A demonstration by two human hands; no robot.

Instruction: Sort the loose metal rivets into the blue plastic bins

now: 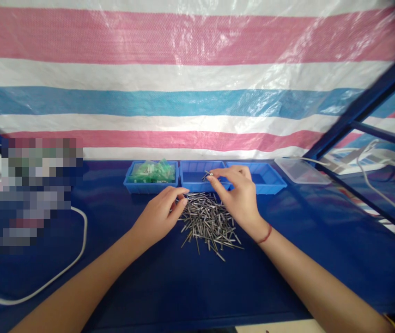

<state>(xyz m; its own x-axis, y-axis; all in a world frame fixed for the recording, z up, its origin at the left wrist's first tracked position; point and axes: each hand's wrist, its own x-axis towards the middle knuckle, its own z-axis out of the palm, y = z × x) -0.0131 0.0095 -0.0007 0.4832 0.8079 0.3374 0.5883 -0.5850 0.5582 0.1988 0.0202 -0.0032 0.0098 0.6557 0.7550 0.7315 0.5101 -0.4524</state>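
A heap of thin metal pins (209,222) lies on the blue table (183,286) in front of me. My left hand (159,215) rests at the heap's left edge, its fingers pinched together on pins there. Over the heap's far side, my right hand (237,192) is raised, pinching one or two pins between thumb and forefinger above the middle blue tray (197,178). A red string circles my right wrist.
Three blue trays stand in a row behind the heap: the left one (150,178) holds green pieces, the right one (261,178) looks bare. A clear plastic lid (301,170) lies right of them. A white cable (79,231) loops at left. A striped tarp hangs behind.
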